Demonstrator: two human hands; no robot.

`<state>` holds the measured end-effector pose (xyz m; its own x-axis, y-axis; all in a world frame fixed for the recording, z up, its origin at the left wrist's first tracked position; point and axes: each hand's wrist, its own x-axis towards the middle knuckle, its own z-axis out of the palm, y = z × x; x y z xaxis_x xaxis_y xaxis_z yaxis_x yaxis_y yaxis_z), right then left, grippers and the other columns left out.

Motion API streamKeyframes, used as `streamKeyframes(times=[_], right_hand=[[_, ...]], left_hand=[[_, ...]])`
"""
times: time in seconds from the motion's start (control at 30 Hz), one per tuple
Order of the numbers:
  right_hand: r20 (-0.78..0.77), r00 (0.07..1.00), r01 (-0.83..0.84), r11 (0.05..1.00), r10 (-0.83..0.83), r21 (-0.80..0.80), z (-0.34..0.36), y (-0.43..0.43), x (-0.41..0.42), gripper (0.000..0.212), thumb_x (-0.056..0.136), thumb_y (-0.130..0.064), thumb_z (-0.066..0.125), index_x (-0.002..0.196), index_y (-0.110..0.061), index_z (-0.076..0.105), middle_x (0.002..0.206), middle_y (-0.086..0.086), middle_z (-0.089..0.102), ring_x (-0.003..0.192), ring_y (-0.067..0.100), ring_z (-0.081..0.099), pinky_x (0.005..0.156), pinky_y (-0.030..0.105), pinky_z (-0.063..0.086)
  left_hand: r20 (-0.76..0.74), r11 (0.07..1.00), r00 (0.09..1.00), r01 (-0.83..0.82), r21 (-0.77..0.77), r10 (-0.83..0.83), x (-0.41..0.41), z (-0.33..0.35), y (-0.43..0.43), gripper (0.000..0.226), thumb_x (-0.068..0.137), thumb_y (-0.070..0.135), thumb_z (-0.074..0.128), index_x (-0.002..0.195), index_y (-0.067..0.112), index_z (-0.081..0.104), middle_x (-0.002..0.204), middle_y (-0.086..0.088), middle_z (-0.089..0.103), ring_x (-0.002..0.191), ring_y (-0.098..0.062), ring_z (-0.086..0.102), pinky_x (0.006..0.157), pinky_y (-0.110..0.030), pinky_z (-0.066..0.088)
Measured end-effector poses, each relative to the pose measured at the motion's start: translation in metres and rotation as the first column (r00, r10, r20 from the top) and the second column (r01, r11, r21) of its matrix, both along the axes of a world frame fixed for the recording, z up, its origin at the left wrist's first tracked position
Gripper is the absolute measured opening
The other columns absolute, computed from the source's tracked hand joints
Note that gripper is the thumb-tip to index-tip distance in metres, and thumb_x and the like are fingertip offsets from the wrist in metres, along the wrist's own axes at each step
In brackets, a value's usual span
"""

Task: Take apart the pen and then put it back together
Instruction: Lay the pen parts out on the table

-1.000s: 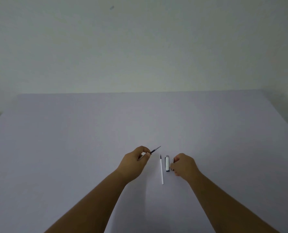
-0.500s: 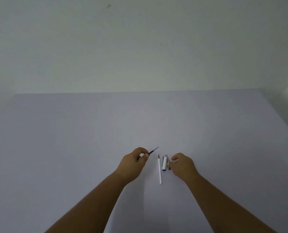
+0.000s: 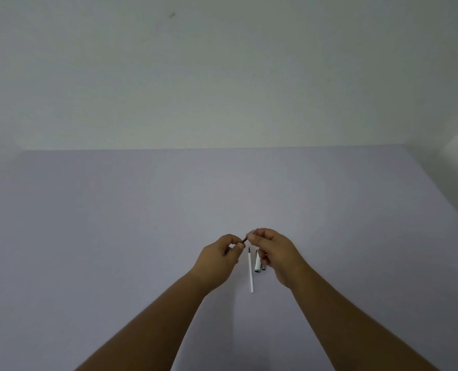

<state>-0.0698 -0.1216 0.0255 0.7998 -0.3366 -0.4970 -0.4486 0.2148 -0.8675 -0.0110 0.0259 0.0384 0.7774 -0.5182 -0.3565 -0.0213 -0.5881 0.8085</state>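
**Pen in pieces, reassembly apparently starting**

Pen parts are spread between my two hands and the pale lilac counter, seen from my head camera looking down and forward. The pen is clearly taken apart, so I judge the first half of the task to be done.

My left hand is closed in a pinch around a short, dark, tapered pen piece, which pokes out up and to the right from between my thumb and forefinger. I take it to be the tip section, though it is too small to be sure. My right hand is also closed, fingertips pinched together just beside that dark piece, almost touching its end. Something small and pale shows at those fingertips, but I cannot tell what it is, or whether the two pieces are already joined.

Below and between my hands, three things lie on the counter. A thin white ink refill with a dark point lies nearly straight, point away from me. Just to its right is a short white pen cap or barrel piece, partly hidden under my right hand. Beside that sits a small dark part, mostly covered.

As I read it, reassembly has barely begun. The refill still has to go back inside, and the loose white and dark parts still have to be fitted on. Nothing else is on the counter, and a plain off-white wall rises behind it.
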Motion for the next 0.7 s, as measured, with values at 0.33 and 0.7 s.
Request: streamKeyframes(times=[0.33,0.7], right_hand=[[-0.231,0.962,0.053,0.927,-0.148,-0.372,-0.02,-0.035,0.0,0.028,0.087,-0.016,0.058,0.059,-0.012,0.059,0.071,0.015,0.062,0.059,0.023,0.054,0.062,0.034,0.049],[-0.433,0.901,-0.294,0.71,-0.017,-0.64,-0.047,-0.025,-0.005,0.036,0.089,-0.022,0.057,0.055,-0.01,0.054,0.051,0.002,0.047,0.047,0.012,0.042,0.046,0.021,0.032]], left_hand=[[-0.053,0.999,0.998,-0.035,0.027,0.036,0.002,-0.008,0.01,0.024,0.097,0.033,0.043,0.111,0.024,0.06,0.082,0.006,0.06,0.074,-0.008,0.054,0.059,-0.017,0.042],[-0.103,0.999,0.994,-0.028,0.042,0.033,0.001,-0.023,0.014,0.014,0.093,0.03,0.05,0.102,0.03,0.06,0.099,0.001,0.069,0.08,-0.018,0.061,0.065,-0.025,0.049]])
